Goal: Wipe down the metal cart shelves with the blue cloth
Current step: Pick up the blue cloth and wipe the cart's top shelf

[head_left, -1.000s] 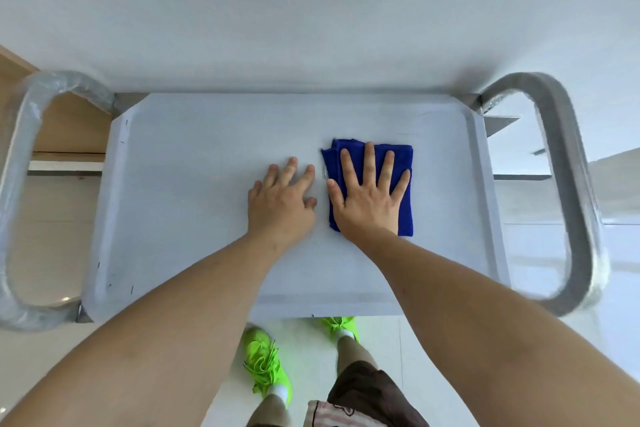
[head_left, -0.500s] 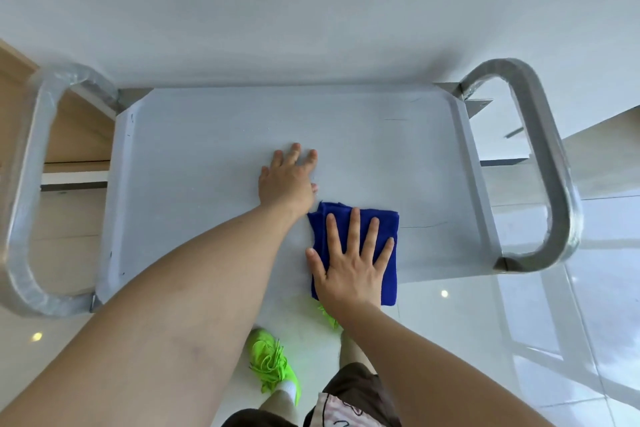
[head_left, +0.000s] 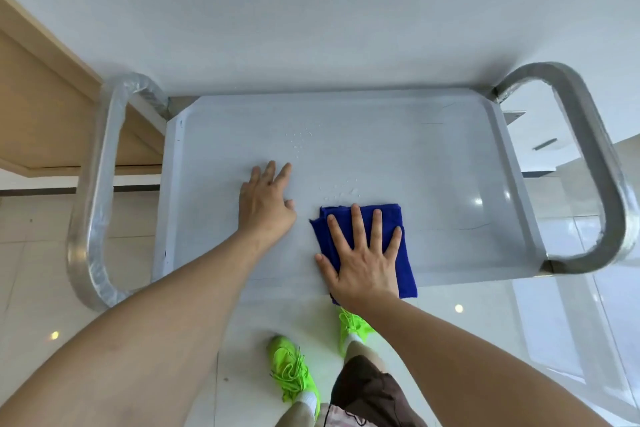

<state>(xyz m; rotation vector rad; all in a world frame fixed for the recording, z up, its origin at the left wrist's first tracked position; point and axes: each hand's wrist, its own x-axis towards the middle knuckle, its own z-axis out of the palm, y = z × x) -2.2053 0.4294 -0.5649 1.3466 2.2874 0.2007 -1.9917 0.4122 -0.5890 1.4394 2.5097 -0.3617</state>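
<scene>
The top shelf [head_left: 433, 166] of the metal cart is a flat grey tray with a raised rim. The folded blue cloth [head_left: 405, 263] lies at its near edge, right of centre, and its near end hangs slightly over the rim. My right hand [head_left: 362, 260] presses flat on the cloth with the fingers spread. Just left of it, my left hand [head_left: 266, 204] rests flat on the bare shelf with nothing in it. Small water droplets [head_left: 301, 139] sit beyond my left hand, and more droplets [head_left: 341, 191] lie just past the cloth.
Looped metal handles rise at the cart's left end [head_left: 93, 201] and right end [head_left: 595, 163]. A white wall [head_left: 311, 10] stands right behind the cart. A wooden cabinet [head_left: 41, 107] is at far left. My feet in green shoes [head_left: 291, 371] stand on the glossy tiled floor.
My right hand has dragged the blue cloth from the middle of the shelf to its near edge. My left hand has stayed flat near the centre of the shelf.
</scene>
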